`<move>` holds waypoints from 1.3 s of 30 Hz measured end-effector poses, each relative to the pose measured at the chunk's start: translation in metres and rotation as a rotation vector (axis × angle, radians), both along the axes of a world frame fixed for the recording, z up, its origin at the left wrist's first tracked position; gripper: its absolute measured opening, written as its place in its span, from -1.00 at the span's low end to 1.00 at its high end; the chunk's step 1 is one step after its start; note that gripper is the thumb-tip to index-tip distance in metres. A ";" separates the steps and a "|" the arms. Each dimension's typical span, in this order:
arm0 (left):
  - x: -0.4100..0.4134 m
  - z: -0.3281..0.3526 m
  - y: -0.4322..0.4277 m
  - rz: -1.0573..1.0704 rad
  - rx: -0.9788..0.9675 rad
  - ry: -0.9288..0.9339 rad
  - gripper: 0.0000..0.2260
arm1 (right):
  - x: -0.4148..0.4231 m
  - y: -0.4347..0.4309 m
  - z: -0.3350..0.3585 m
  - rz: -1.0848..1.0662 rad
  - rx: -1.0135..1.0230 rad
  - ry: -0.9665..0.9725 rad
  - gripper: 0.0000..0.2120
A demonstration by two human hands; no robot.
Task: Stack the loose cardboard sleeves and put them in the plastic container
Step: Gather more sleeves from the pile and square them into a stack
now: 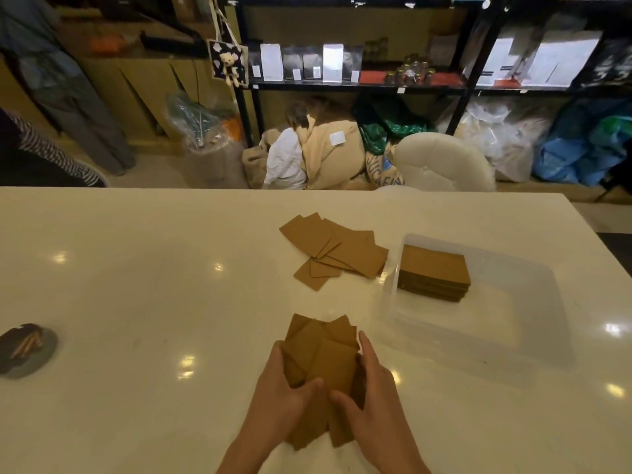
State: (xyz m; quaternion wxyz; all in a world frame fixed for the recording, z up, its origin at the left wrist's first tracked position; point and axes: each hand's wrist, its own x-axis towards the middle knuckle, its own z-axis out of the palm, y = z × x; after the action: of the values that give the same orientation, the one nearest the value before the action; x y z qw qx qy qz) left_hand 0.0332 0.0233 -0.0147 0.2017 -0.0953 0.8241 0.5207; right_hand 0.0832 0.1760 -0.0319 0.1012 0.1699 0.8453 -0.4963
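Cardboard sleeves in a fanned, uneven bunch sit at 6 o'clock on the white bench, with their corners splayed toward 12 o'clock. The lower edge of the bunch appears to rest on the bench surface, though the hands hide the contact.

Left hand: grasping the bunch from its 9 o'clock side, fingers along the edge and thumb laid across the top face.

Right hand: grasping the same bunch from its 3 o'clock side, fingers extended along the edge and thumb pressed on the top face close to the left thumb.

Loose pile: further brown sleeves overlapping at varied angles, lying flat on the bench at 12 o'clock from the hands and well apart from them.

Plastic container: clear, shallow and rectangular, at 2 o'clock from the hands and just beside the loose pile on its 3 o'clock side. Inside, a squared stack of sleeves lies against the wall nearest the loose pile.

Dark object: at 9 o'clock near the bench edge, too blurred to identify.

Beyond the far bench edge, at 12 o'clock: a black shelf carrying bags and jars, a white chair, and sacks on the floor.
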 end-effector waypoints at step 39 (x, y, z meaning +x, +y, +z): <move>-0.038 -0.015 -0.001 -0.344 0.341 0.287 -0.38 | 0.000 0.017 0.014 -0.265 -0.117 0.259 -0.11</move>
State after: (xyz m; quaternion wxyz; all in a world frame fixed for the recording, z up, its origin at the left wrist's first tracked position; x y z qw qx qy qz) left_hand -0.0047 0.0220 -0.0297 0.1815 0.1561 0.7489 0.6179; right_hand 0.0834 0.1932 -0.0175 -0.0650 0.2081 0.7913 -0.5712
